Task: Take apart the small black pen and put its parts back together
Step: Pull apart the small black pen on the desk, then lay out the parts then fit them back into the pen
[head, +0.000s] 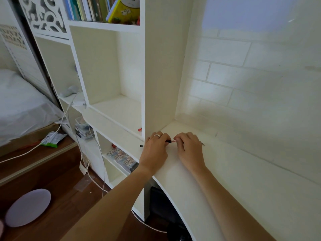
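Now, mid-frame, your left hand point(155, 147) pinches the black pen point(168, 141); your right hand point(188, 147) grips its reddish inner piece point(173, 141) above the desk point(225, 180).

both hands down on the white desk point(225, 171) right by the shelf unit point(156, 66). left hand point(155, 150), ring on one finger, pinches a short black pen piece point(168, 141); right hand point(189, 148) pinches a thin reddish bit point(173, 141) sticking out of it. tiny black part point(141, 146) sits just left of the left hand, another dark sliver point(203, 144) lies right of the right hand
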Motion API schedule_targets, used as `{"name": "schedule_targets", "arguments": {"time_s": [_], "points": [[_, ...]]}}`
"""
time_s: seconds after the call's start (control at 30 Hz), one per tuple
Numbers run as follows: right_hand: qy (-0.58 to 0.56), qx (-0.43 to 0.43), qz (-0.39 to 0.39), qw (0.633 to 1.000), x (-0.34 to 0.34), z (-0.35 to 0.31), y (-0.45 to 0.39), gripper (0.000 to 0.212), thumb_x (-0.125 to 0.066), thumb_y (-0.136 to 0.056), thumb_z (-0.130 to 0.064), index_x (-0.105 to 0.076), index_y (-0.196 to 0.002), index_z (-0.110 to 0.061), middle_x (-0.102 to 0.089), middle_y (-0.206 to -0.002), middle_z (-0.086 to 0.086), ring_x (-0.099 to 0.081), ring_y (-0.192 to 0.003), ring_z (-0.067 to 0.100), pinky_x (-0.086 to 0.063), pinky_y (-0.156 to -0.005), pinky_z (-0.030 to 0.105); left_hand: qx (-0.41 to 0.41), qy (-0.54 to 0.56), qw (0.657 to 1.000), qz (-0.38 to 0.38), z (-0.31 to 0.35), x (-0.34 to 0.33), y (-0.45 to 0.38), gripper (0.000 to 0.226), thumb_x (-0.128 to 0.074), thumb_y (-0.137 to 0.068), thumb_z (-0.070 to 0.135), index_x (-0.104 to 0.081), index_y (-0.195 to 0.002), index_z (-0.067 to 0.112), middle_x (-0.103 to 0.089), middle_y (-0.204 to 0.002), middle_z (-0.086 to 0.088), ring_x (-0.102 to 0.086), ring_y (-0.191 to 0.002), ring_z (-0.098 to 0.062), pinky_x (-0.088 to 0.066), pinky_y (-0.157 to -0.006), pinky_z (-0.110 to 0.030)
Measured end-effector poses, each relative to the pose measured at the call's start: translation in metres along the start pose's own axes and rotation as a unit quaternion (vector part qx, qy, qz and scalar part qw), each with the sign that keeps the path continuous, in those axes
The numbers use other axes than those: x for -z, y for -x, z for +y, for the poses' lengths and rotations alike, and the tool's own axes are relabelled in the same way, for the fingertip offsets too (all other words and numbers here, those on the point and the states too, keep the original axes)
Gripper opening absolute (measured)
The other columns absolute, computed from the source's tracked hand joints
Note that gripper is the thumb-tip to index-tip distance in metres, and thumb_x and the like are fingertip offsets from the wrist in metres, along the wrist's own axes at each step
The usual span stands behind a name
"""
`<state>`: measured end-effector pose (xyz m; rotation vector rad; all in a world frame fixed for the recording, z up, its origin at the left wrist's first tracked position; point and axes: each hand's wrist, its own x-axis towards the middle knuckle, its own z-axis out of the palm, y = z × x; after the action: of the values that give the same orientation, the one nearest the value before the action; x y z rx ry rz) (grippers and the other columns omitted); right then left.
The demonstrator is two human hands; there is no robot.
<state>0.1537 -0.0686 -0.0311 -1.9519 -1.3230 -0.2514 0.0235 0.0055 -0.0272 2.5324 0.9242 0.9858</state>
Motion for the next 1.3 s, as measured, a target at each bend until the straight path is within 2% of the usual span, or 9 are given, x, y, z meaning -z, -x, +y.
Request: {"name": "schedule_targets", "arguments": {"time_s": [0.23, 0.4, 0.53, 0.67, 0.8, 1.0, 1.1, 1.2, 1.3], "points": [[-0.057, -0.012, -0.046, 0.997, 0.004, 0.002, -0.001, 0.013, -0.060, -0.096, -0.020, -0.073, -0.096, -0.022, -0.065, -0.092, -0.002, -0.056, -0.090, 0.020, -0.048, -0.081, 0.032, -0.006, -0.007, 1.000, -0.003, 0.000, -0.001, -0.001, 0.021, -0.052, -0.094, 0.003, -0.065, -0.102, 0.018, -0.065, -0.099, 0.001, -0.056, -0.102, -0.021, -0.045, -0.090, -0.037], [-0.081, -0.053, -0.031, 0.995, 0.007, 0.006, -0.001, 0.014, -0.060, -0.096, -0.016, -0.073, -0.095, -0.021, -0.066, -0.094, -0.002, -0.056, -0.093, 0.019, -0.036, -0.076, 0.015, 0.001, -0.020, 1.000, 0.007, -0.001, -0.001, -0.002, 0.022, -0.052, -0.093, 0.002, -0.065, -0.100, 0.018, -0.064, -0.099, 0.002, -0.055, -0.101, -0.021, -0.042, -0.089, -0.033], [-0.076, -0.053, -0.019, 0.996, 0.006, 0.004, 0.000, 0.013, -0.062, -0.095, -0.018, -0.071, -0.101, -0.025, -0.064, -0.102, -0.003, -0.054, -0.099, 0.017, -0.042, -0.082, 0.023, 0.004, -0.023, 1.000, 0.007, -0.001, -0.001, -0.002, 0.022, -0.051, -0.093, 0.002, -0.064, -0.099, 0.019, -0.063, -0.098, 0.002, -0.054, -0.101, -0.021, -0.040, -0.088, -0.032], [-0.065, -0.026, -0.019, 0.997, 0.004, 0.003, 0.000, 0.013, -0.063, -0.094, -0.016, -0.073, -0.097, -0.024, -0.064, -0.101, -0.005, -0.053, -0.098, 0.014, -0.040, -0.081, 0.021, 0.006, -0.017, 1.000, 0.011, -0.001, -0.001, -0.001, 0.020, -0.052, -0.093, 0.004, -0.064, -0.099, 0.019, -0.062, -0.099, 0.003, -0.055, -0.100, -0.019, -0.039, -0.091, -0.031], [-0.033, -0.046, 0.011, 0.998, 0.004, 0.003, -0.001, 0.014, -0.063, -0.093, -0.006, -0.071, -0.095, -0.017, -0.063, -0.102, 0.000, -0.055, -0.098, 0.021, -0.042, -0.080, 0.025, 0.021, -0.013, 1.000, 0.019, 0.000, 0.000, -0.001, 0.019, -0.054, -0.090, 0.004, -0.063, -0.099, 0.019, -0.062, -0.099, 0.002, -0.056, -0.099, -0.020, -0.036, -0.092, -0.030], [-0.011, -0.107, 0.050, 0.993, 0.009, 0.004, -0.002, 0.014, -0.060, -0.095, -0.004, -0.070, -0.098, -0.014, -0.059, -0.107, 0.006, -0.053, -0.103, 0.029, -0.048, -0.084, 0.036, 0.038, 0.001, 0.999, 0.011, -0.001, -0.001, -0.002, 0.022, -0.052, -0.090, 0.004, -0.059, -0.100, 0.022, -0.058, -0.099, 0.003, -0.057, -0.091, -0.020, -0.034, -0.092, -0.028], [-0.033, -0.126, 0.008, 0.991, 0.025, 0.018, -0.013, 0.016, -0.058, -0.096, -0.005, -0.071, -0.099, -0.014, -0.059, -0.110, 0.010, -0.052, -0.109, 0.029, -0.043, -0.088, 0.031, 0.035, 0.005, 0.999, 0.014, -0.002, -0.002, -0.002, 0.021, -0.051, -0.092, 0.006, -0.059, -0.101, 0.023, -0.057, -0.099, 0.004, -0.057, -0.089, -0.019, -0.037, -0.093, -0.031], [-0.044, -0.136, -0.066, 0.988, 0.054, 0.040, -0.030, 0.016, -0.058, -0.095, -0.007, -0.072, -0.097, -0.014, -0.063, -0.109, 0.012, -0.059, -0.103, 0.028, -0.037, -0.083, 0.026, 0.030, 0.006, 0.999, 0.023, -0.005, -0.003, -0.002, 0.022, -0.051, -0.092, 0.005, -0.058, -0.101, 0.023, -0.055, -0.097, 0.005, -0.056, -0.087, -0.018, -0.040, -0.093, -0.033], [-0.029, -0.160, -0.044, 0.986, 0.072, 0.057, -0.036, 0.016, -0.059, -0.094, -0.009, -0.073, -0.097, -0.015, -0.067, -0.104, 0.010, -0.062, -0.094, 0.024, -0.036, -0.079, 0.024, 0.031, 0.004, 0.999, 0.026, -0.006, -0.004, -0.002, 0.022, -0.050, -0.092, 0.004, -0.057, -0.100, 0.023, -0.055, -0.097, 0.005, -0.056, -0.087, -0.019, -0.040, -0.092, -0.033]]}}
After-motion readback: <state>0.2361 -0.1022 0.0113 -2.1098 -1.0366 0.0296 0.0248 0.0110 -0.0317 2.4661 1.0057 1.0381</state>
